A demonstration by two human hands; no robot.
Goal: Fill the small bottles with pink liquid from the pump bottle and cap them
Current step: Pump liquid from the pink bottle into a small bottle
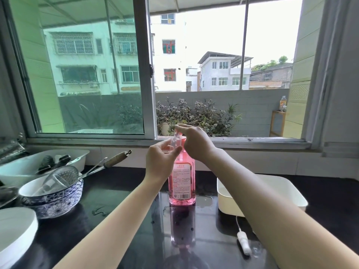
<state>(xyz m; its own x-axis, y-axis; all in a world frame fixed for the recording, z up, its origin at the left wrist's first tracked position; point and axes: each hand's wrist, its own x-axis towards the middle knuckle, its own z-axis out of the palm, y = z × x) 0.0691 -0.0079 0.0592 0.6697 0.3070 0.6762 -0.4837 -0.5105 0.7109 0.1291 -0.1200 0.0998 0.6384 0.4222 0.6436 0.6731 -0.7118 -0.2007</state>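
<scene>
The left hand (pixel 162 164) is pinching a small clear bottle (pixel 174 142) at the pump bottle's (pixel 182 181) nozzle, twelve o'clock of centre. The right hand (pixel 194 143), fingers together, is pressing the pump. Keeping the mouth under the spout and pumping slowly should avoid spills.

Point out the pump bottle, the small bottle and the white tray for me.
pump bottle (pixel 181 183): head view, on its label.
small bottle (pixel 174 143): head view, on its clear body, held in the left hand (pixel 160 162).
white tray (pixel 285 188): head view, on its bare inner floor.
</scene>
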